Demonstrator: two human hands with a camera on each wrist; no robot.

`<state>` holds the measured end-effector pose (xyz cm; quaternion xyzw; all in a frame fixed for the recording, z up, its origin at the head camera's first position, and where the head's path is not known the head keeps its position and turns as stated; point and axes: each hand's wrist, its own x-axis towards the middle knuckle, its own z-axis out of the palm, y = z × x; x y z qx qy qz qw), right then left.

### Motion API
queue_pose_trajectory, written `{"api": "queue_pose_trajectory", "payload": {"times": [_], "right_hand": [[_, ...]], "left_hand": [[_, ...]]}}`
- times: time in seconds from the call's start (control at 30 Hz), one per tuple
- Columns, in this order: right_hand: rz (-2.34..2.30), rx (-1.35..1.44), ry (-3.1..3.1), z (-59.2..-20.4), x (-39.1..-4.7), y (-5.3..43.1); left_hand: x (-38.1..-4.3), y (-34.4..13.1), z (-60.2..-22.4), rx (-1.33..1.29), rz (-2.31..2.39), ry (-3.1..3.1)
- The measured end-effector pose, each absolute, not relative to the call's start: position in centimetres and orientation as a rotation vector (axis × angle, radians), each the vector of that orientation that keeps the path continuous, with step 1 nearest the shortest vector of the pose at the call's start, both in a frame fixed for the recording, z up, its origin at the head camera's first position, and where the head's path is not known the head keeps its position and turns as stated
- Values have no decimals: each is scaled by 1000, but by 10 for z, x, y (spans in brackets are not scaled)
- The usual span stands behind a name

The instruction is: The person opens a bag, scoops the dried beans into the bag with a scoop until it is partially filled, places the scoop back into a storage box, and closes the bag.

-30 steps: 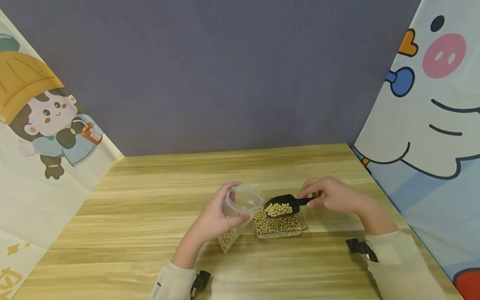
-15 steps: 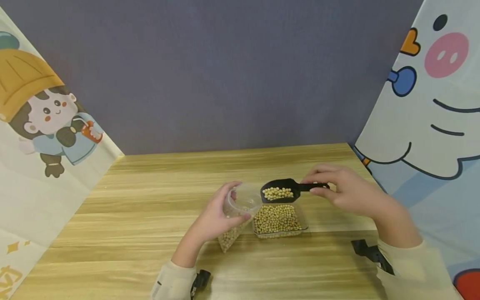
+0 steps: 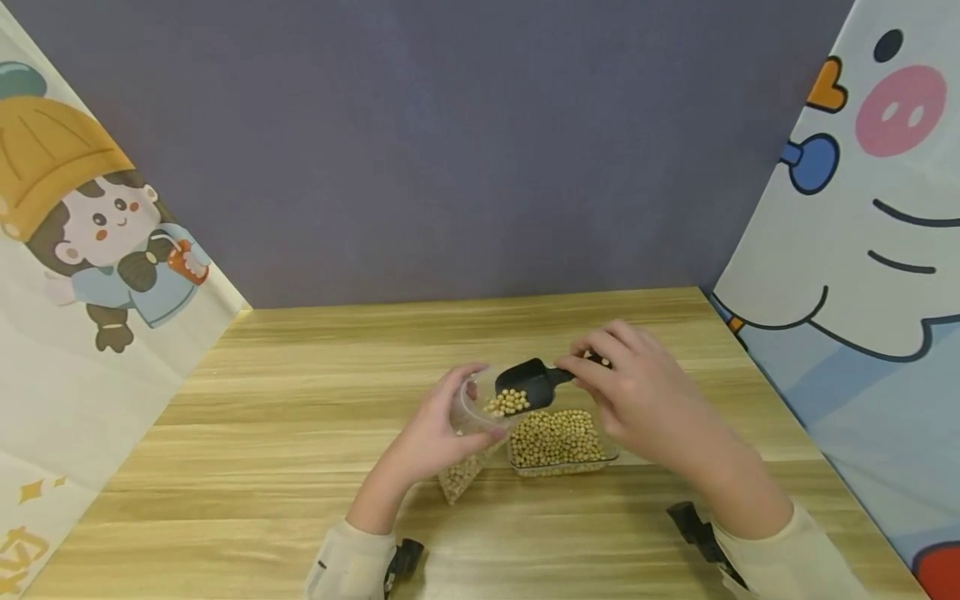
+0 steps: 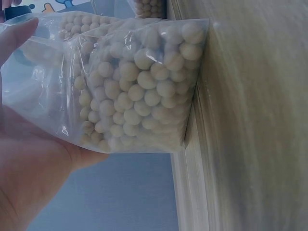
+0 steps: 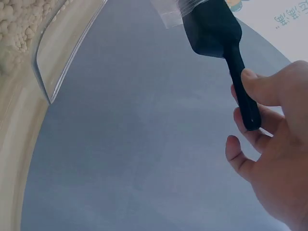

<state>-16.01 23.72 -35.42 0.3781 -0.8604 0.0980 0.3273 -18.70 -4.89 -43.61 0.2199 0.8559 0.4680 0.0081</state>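
My left hand holds a clear plastic bag around its spread, round mouth. Pale yellow soybeans fill the bag's lower part, which stands at the tabletop. With thumb and fingers my right hand grips the handle of a black scoop. The scoop tilts left, its lip over the bag's mouth, and a small heap of soybeans lies at that lip. In the right wrist view, the scoop's front end overlaps the clear plastic of the bag.
A clear rectangular container of soybeans stands on the wooden table, just right of the bag and below the scoop. A grey panel rises behind the table, with cartoon-printed panels on both sides.
The right hand has lifted the loaded scoop from over the container, then moved it left and tipped it at the bag's mouth. The left hand and bag stay nearly in place.
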Motion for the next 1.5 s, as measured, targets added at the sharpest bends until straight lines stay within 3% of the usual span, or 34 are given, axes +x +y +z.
{"api": "queue_pose_trajectory", "payload": {"times": [0.7, 1.5], "right_hand": [[46, 613, -2875, -347, -168, 281], [213, 751, -2888, -385, -186, 257]], "left_hand": [[-187, -50, -435, 644, 1457, 2705], [-187, -49, -436, 658, 1443, 2716]]}}
